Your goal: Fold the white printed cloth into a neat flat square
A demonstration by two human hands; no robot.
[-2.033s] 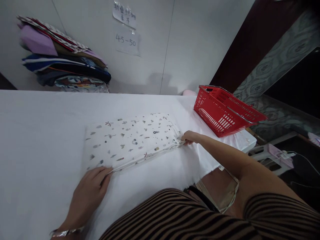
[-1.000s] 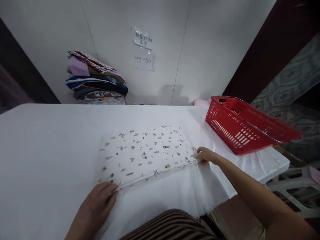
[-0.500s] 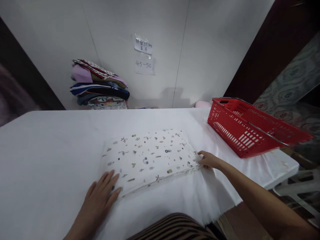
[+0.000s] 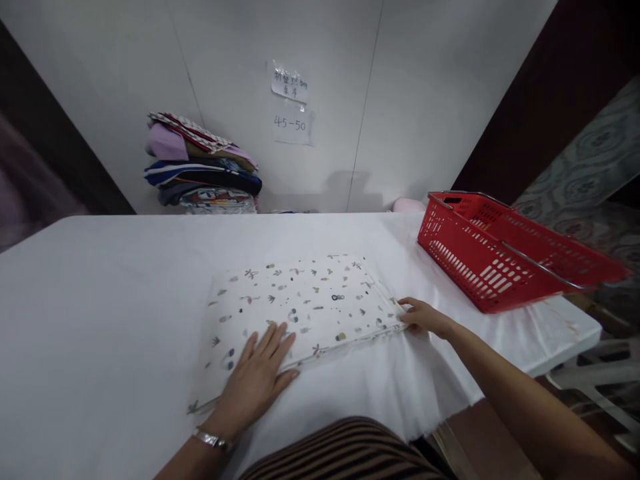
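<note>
- White table (image 4: 125, 293): folded cloth (image 4: 325, 303), long axis nearly nine-to-three.
- My left hand (image 4: 255, 383) lies on it open, gripping nothing, at seven o'clock.
- My right hand (image 4: 425, 319) half-curls at three, grip unclear.

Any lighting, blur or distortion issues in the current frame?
Head view: dim light, soft shadow on the wall; head view: red basket looks stretched, smeared toward the right edge; head view: patterned cloth, left hand and right hand fairly clear.

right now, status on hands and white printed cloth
Left hand spread over near edge of folded cloth; right hand at right corner, grip unclear. Cloth flat on white-covered table. Red perforated plastic basket stands apart, right.
</note>
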